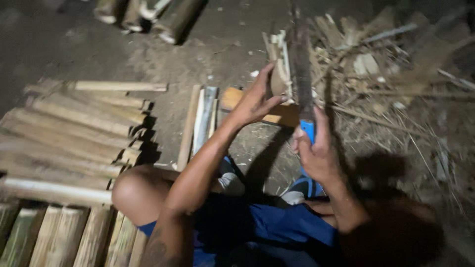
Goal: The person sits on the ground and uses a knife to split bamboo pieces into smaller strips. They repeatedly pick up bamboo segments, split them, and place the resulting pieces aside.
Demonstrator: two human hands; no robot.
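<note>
Bamboo piece point(278, 74) and one knife point(302, 74), two hands point(257, 101).

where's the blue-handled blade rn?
Head view, right of centre: the blue-handled blade stands upright in the right hand, its edge against the bamboo piece steadied by the left hand, over the wooden block.

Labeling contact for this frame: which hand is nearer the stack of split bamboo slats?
Left. The left hand grips a bamboo piece closer to the stack; the right hand holds the blue-handled blade on the far side.
</note>
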